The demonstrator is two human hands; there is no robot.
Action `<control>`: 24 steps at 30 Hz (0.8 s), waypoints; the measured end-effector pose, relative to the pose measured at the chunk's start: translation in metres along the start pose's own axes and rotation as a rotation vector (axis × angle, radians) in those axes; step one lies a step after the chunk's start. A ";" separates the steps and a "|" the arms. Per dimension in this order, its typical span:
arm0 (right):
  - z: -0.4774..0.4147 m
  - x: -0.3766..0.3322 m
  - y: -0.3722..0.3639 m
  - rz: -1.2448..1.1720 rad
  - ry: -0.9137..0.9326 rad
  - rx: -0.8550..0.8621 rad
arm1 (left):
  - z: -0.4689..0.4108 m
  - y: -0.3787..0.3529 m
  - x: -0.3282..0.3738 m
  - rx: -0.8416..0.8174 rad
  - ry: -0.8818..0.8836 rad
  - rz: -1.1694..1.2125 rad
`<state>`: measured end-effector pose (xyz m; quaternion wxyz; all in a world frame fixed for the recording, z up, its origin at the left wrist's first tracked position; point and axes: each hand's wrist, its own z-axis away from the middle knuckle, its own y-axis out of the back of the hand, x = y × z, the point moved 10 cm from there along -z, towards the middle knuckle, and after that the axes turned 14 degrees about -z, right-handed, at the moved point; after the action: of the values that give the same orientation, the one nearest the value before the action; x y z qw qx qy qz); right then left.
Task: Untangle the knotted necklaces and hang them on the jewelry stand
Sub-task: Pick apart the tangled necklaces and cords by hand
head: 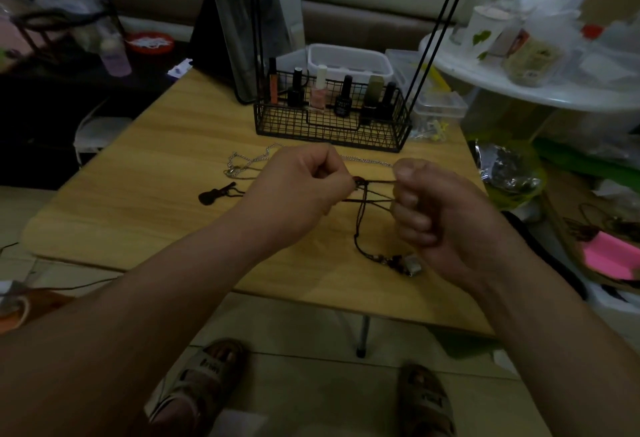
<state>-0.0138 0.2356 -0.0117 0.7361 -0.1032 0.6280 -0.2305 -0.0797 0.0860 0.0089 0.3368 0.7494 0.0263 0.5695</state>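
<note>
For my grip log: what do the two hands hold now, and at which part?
The left hand and the right hand both pinch the dark cord necklace by its strands, stretched between them. Its beaded pendant is not held.

On my wooden table [138, 166] stands a black wire basket [332, 131] of nail polish bottles [318, 97] — a white tub [349, 58] just behind it; at my right, a cluttered white round table [512, 88]; below, my 2 sandals [204, 372].
</note>
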 end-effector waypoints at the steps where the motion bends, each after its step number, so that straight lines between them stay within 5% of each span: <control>1: 0.002 -0.005 0.003 0.261 0.019 0.009 | -0.001 0.004 -0.001 0.018 0.001 -0.011; 3: 0.006 -0.010 0.008 0.697 0.074 0.044 | -0.003 0.009 -0.003 0.053 0.000 -0.035; 5: 0.009 -0.010 0.007 0.796 0.097 0.053 | -0.003 0.013 -0.007 0.082 0.006 -0.028; 11: 0.007 -0.010 0.006 -0.002 0.017 0.029 | -0.003 -0.007 -0.017 -0.018 0.179 0.438; 16: 0.005 -0.012 0.006 -0.048 0.049 0.002 | 0.005 -0.035 -0.007 -0.177 0.249 0.733; 24: -0.002 -0.031 0.029 -0.247 0.116 0.077 | 0.010 -0.040 -0.009 -0.230 0.275 0.593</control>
<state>-0.0124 0.2761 0.0027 0.6680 -0.1379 0.6425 -0.3491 -0.0602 0.1084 -0.0209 0.2320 0.5978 -0.2119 0.7375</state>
